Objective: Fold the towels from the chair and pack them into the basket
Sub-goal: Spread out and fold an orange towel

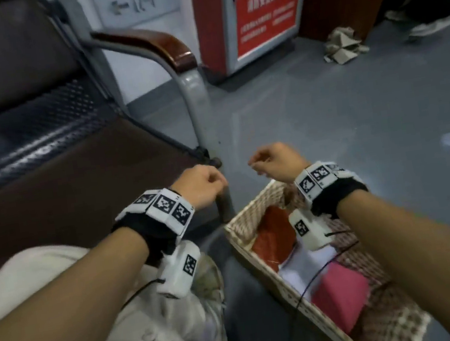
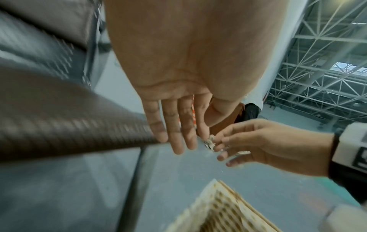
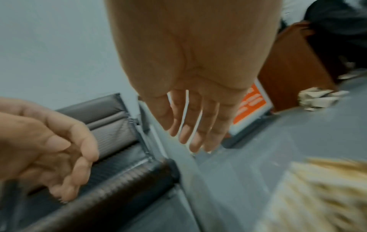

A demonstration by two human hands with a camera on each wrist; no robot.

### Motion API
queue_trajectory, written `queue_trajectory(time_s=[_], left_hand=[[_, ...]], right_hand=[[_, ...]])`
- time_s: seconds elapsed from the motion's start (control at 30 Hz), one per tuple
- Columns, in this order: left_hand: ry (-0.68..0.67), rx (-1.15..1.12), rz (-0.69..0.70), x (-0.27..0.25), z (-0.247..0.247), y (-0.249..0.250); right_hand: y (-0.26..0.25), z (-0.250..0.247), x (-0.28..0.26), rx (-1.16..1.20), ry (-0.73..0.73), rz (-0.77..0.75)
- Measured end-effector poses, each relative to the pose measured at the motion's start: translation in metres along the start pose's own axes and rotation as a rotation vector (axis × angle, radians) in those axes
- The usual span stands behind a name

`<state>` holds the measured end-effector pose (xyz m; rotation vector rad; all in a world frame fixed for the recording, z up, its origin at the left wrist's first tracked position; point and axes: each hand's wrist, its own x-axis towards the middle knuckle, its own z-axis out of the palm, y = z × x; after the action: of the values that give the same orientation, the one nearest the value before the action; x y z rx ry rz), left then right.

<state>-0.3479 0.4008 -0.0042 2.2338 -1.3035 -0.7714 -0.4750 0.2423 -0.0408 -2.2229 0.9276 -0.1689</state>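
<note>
Basket (image 1: 261, 254) on floor nearest, right of chair – holds folded towels: pink (image 1: 341, 295), white (image 1: 304, 267), red (image 1: 274, 232), checked lining under. Left hand (image 1: 205, 183) and right hand (image 1: 274, 160) hover just above, fingers relaxed, loosely curled, nothing held. Chair seat (image 1: 74, 174) beyond shows no towels – packing looks approx done.

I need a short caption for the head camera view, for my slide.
Both hands, left hand and right hand, hover empty above a wicker basket holding folded red, white and pink towels.
</note>
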Motion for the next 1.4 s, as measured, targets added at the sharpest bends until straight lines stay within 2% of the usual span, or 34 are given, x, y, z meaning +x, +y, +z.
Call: queue_trajectory(time_s=[0.1,0.23,0.33,0.47,0.6,0.77,0.87,0.97,1.03,1.13,1.2,1.27,1.4], left_hand=[[0.154,0.019,-0.004,-0.037,-0.066,-0.011],[0.362,-0.285,-0.042,-0.085,-0.156,-0.036],[0.468,-0.36,-0.081,-0.127,-0.202,-0.071],[0.541,-0.27,-0.219,-0.181,-0.23,-0.148],[0.526,-0.025,-0.38,-0.232,-0.232,-0.235],[0.442,0.124,-0.531,-0.281,-0.226,-0.318],[0.335,0.256,-0.6,-0.296,-0.219,-0.35],[0.252,0.359,-0.7,-0.301,-0.222,-0.366],[0.325,0.392,-0.785,-0.308,-0.23,-0.377],[0.539,0.358,-1.005,-0.323,-0.238,-0.398],[0.578,0.302,-1.117,-0.333,-0.236,-0.411],[0.558,0.242,-1.12,-0.34,-0.232,-0.422],[0.606,0.23,-0.986,-0.344,-0.233,-0.421]], right_hand=[[-0.089,-0.002,0.014,-0.018,-0.004,-0.204],[-0.205,0.012,0.027,-0.256,-0.083,-0.459],[-0.28,0.038,0.029,-0.471,-0.159,-0.622],[-0.363,0.09,0.029,-0.629,-0.257,-0.783],[-0.42,0.163,0.025,-0.684,-0.42,-0.879],[-0.445,0.271,0.015,-0.688,-0.586,-0.984],[-0.448,0.325,0.009,-0.625,-0.677,-0.956],[-0.451,0.365,0.008,-0.571,-0.678,-0.918],[-0.451,0.386,0.007,-0.536,-0.671,-0.894],[-0.453,0.405,0.006,-0.535,-0.668,-0.873],[-0.455,0.409,0.006,-0.529,-0.657,-0.867],[-0.458,0.408,0.006,-0.51,-0.65,-0.874],[-0.466,0.398,-0.002,-0.401,-0.642,-0.912]])
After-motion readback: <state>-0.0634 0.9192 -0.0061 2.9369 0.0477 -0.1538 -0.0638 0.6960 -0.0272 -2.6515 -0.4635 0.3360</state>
